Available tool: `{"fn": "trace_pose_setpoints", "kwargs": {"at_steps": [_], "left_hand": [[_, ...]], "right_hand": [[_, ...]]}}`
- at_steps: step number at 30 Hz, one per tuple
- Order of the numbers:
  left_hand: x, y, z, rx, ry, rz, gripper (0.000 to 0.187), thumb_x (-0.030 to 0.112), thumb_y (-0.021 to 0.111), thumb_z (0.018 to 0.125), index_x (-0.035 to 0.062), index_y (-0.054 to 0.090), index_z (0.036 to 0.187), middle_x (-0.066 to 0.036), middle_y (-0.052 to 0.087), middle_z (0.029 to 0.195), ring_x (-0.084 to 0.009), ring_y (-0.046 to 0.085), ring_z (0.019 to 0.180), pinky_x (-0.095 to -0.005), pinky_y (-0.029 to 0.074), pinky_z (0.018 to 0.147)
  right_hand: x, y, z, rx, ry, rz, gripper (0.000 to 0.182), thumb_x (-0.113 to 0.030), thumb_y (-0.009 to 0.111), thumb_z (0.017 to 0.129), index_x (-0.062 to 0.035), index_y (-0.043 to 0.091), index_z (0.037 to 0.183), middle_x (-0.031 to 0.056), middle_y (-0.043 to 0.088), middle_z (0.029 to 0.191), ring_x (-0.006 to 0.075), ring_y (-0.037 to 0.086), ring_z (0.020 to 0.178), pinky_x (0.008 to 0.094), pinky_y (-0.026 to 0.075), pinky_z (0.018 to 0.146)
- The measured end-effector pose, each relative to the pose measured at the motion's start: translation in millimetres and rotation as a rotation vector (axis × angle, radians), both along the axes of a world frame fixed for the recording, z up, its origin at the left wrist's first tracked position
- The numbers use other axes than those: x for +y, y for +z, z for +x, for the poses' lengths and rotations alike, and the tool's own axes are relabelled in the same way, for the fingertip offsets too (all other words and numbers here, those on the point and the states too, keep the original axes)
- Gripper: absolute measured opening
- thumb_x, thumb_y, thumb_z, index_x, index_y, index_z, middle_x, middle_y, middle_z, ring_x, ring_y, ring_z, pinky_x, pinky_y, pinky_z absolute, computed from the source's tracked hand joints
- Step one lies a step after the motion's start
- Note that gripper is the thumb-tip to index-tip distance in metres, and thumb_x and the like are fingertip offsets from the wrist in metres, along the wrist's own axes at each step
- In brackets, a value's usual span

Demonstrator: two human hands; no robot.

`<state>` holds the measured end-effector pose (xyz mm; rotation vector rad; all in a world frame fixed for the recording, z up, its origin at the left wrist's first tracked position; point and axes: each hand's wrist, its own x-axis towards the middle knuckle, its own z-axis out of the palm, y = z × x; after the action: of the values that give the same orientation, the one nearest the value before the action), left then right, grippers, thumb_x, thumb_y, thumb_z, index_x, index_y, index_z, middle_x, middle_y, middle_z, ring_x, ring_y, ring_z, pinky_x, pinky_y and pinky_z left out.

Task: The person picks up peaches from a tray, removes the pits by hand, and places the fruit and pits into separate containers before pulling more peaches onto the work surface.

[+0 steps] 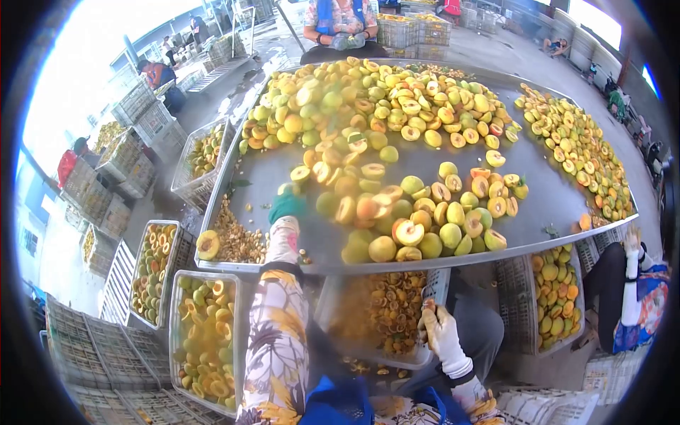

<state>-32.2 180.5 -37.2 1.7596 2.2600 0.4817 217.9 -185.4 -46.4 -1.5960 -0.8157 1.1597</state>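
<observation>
My left hand point(287, 206), in a green glove, reaches over the left part of the metal table point(524, 166). Its fingers are blurred and mostly hidden behind the glove, with a pale yellow fruit piece point(286, 189) right at the fingertips. Nearby lie a loose group of halved and whole yellow-green stone fruits point(425, 216) and a heap of pits point(237, 237). My right hand point(440, 334), gloved in white, is closed near my knee beside a crate of darker fruit pieces point(397, 312). A small thing pokes from its fingers; I cannot tell what.
A large fruit pile point(382, 99) covers the table's far side, and another point(577, 152) runs along its right. Fruit-filled crates point(205, 340) point(552, 297) stand at both sides below the edge. One person point(343, 28) sits opposite, another point(641, 297) at the right.
</observation>
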Motion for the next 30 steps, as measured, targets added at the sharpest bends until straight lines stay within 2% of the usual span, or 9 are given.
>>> {"fn": "trace_pose_setpoints", "kwargs": {"at_steps": [6,12,14,16,19,22,25,27,30], "left_hand": [[29.2,-4.4,-21.9,0.207,-0.035,-0.120,0.042,0.043,0.052,0.084,0.0120,0.062,0.110,-0.021,0.064,0.104,-0.0340,0.066,0.094,-0.0442,0.053,0.078],[68.5,4.9,-52.9,0.201,-0.367,-0.129,0.070,0.043,0.057,0.082,0.0205,0.033,0.144,-0.026,0.024,0.149,-0.0409,0.045,0.126,-0.0467,0.042,0.100],[95.4,-18.4,-64.2,0.317,-0.614,-0.070,0.064,0.040,0.058,0.081,0.0196,0.040,0.139,-0.024,0.033,0.144,-0.0418,0.048,0.121,-0.0463,0.043,0.097],[91.4,-8.3,-44.7,0.236,-0.446,-0.217,0.055,0.036,0.059,0.080,0.0177,0.049,0.130,-0.020,0.048,0.133,-0.0400,0.054,0.114,-0.0468,0.045,0.094],[72.3,-46.0,-37.9,0.145,-0.605,-0.120,0.054,0.032,0.073,0.068,0.0150,0.058,0.118,-0.019,0.059,0.115,-0.0377,0.058,0.105,-0.0434,0.046,0.093],[-11.9,-6.7,-17.6,0.247,-0.958,-0.042,0.053,0.033,0.077,0.065,0.0151,0.062,0.113,-0.016,0.063,0.108,-0.0364,0.061,0.097,-0.0443,0.048,0.088],[-41.5,6.5,-36.9,-0.129,-0.845,0.154,0.055,0.031,0.073,0.072,0.0095,0.057,0.120,-0.016,0.063,0.107,-0.0355,0.064,0.089,-0.0409,0.055,0.069],[-82.4,48.3,-36.5,-1.205,-0.454,-0.122,0.050,0.033,0.065,0.080,0.0086,0.053,0.122,-0.014,0.064,0.104,-0.0308,0.066,0.082,-0.0348,0.055,0.052],[-172.3,88.7,-22.4,-1.821,-0.434,-0.275,0.050,0.046,0.055,0.089,0.0074,0.053,0.121,-0.012,0.063,0.101,-0.0248,0.065,0.072,-0.0301,0.051,0.043]], "right_hand": [[10.0,12.2,-3.5,0.048,0.002,-0.071,0.026,-0.024,0.054,0.096,-0.0004,0.059,0.105,0.0012,0.057,0.065,0.0072,0.053,0.052,0.0239,0.044,0.048],[1.5,5.7,6.9,0.061,0.004,-0.161,0.018,-0.018,0.050,0.096,-0.0019,0.057,0.099,0.0022,0.057,0.067,0.0078,0.050,0.051,0.0231,0.042,0.049],[9.5,9.3,3.9,0.152,-0.022,-0.163,0.019,-0.019,0.052,0.095,-0.0018,0.057,0.102,0.0023,0.057,0.070,0.0079,0.052,0.055,0.0237,0.043,0.050],[20.2,11.8,2.0,-0.169,0.108,-0.024,0.034,-0.032,0.047,0.095,-0.0022,0.063,0.104,0.0205,0.064,0.076,0.0363,0.062,0.066,0.0445,0.049,0.057],[25.7,-5.1,-8.0,-0.389,0.068,0.139,0.037,-0.034,0.048,0.095,-0.0002,0.063,0.095,0.0248,0.063,0.076,0.0401,0.061,0.067,0.0468,0.048,0.059],[21.3,-22.3,-4.3,-0.111,0.153,0.030,0.021,-0.018,0.055,0.094,-0.0010,0.057,0.106,0.0019,0.057,0.070,0.0078,0.053,0.056,0.0239,0.044,0.051],[5.9,-8.6,-2.3,-0.271,0.124,0.090,0.030,-0.023,0.059,0.091,0.0003,0.060,0.109,0.0152,0.066,0.085,0.0219,0.065,0.080,0.0326,0.050,0.072],[-5.2,19.4,-3.1,-0.279,0.134,0.099,0.025,-0.019,0.056,0.093,0.0009,0.059,0.108,0.0146,0.063,0.082,0.0208,0.062,0.075,0.0321,0.049,0.070],[-19.2,9.6,-4.2,-0.317,0.162,0.158,0.024,-0.019,0.053,0.095,0.0013,0.058,0.107,0.0126,0.060,0.075,0.0160,0.058,0.068,0.0316,0.048,0.065]]}}
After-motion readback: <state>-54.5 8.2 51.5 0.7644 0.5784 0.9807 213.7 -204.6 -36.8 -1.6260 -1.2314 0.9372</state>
